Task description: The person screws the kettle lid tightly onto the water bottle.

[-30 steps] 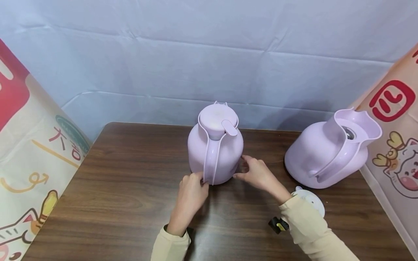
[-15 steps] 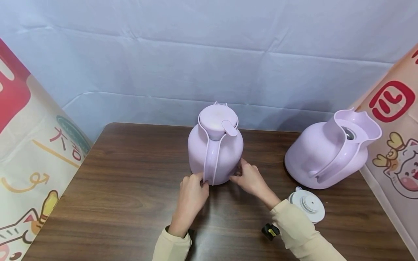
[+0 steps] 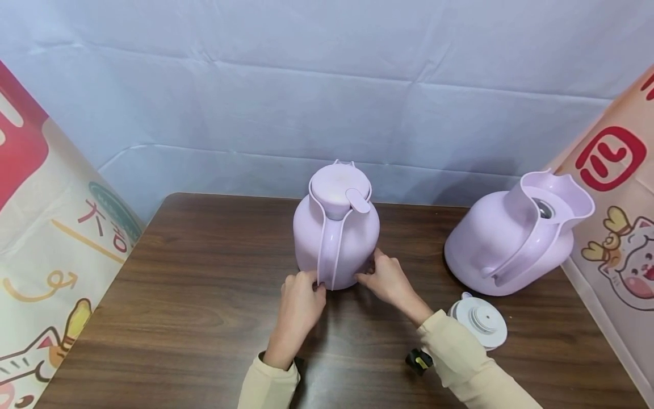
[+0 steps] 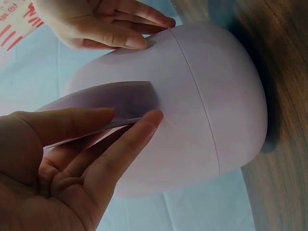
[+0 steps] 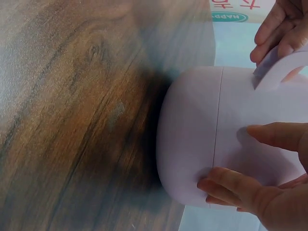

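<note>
A lilac thermos jug [image 3: 352, 244] with its lid [image 3: 339, 184] on stands upright on the table, handle towards me. My left hand [image 3: 300, 301] pinches the lower end of the handle [image 4: 130, 98] between thumb and fingers, as the left wrist view shows. On the jug's right side, low on the body, my right hand [image 3: 390, 281] rests its fingertips, thumb and fingers spread apart near the seam. The right wrist view shows those fingers [image 5: 231, 185] lying against the curved wall.
A second lilac thermos jug [image 3: 503, 244], lidless with its mouth showing, stands to the right. Before it a lid [image 3: 480, 324] lies underside up. The wooden table [image 3: 194, 295] ends at the back against a pale blue cloth [image 3: 255, 102]. Printed panels [image 3: 620, 238] flank both sides.
My right hand has slid slightly left along the jug's side, and the sleeve has uncovered more of the loose lid. The left hand and both jugs stay put.
</note>
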`<state>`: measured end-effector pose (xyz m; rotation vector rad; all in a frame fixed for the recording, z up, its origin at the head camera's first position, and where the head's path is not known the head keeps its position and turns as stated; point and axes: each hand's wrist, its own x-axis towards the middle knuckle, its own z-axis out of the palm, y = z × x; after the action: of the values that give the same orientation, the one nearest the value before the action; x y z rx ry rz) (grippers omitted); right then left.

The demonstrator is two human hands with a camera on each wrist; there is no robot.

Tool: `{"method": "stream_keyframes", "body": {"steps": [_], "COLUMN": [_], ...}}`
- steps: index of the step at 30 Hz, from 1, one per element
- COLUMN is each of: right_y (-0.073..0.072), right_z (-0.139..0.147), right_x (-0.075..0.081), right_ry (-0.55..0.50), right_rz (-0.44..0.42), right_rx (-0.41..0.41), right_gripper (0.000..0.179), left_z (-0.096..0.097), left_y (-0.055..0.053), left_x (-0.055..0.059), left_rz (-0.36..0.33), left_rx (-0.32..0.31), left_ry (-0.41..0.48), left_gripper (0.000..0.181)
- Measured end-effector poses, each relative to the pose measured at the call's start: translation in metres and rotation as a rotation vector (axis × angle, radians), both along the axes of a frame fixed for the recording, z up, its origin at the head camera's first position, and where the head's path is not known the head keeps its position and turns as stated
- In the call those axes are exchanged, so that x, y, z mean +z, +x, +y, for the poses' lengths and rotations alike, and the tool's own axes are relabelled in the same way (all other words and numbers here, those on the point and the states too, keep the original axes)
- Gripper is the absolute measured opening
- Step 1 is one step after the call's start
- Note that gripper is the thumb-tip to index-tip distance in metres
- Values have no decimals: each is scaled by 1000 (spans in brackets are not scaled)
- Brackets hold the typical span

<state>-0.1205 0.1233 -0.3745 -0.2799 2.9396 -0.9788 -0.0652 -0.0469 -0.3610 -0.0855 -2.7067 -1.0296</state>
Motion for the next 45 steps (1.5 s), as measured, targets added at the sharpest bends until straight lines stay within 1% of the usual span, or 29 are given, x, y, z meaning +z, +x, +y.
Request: {"method": "stream_keyframes", "body": {"steps": [6,11,19,25,27,36,45], "right_y": [0,0,1,2,2,0,-7], "right_z": [-1,-2,-4,-7,-7,-9,-16], "right_x": [0,1,1,1,1,4,6], "right_ry": [-1,2,-3,6,10,18,16], "right_rz": [-20,-22,-23,-27,-29,-51,-55], "right_rx": [-8,-12,-20,-25,-22,-10,24], "right_gripper": [33,32,33,36,38,44,44], "left_z": [1,2,2,0,-1,-3,-9], "left_y": [-1,-2,-2,-3,-4,-5,-6], "left_x": [1,1,2,1,1,1,-1], "left_rz": [7,15,5,53,61,45,58], "left_rx": [5,6,18,26,30,29,57], "left_ry": [5,3,10,17,19,17,34], "left_gripper": [23,26,30,30,29,29,32]}}
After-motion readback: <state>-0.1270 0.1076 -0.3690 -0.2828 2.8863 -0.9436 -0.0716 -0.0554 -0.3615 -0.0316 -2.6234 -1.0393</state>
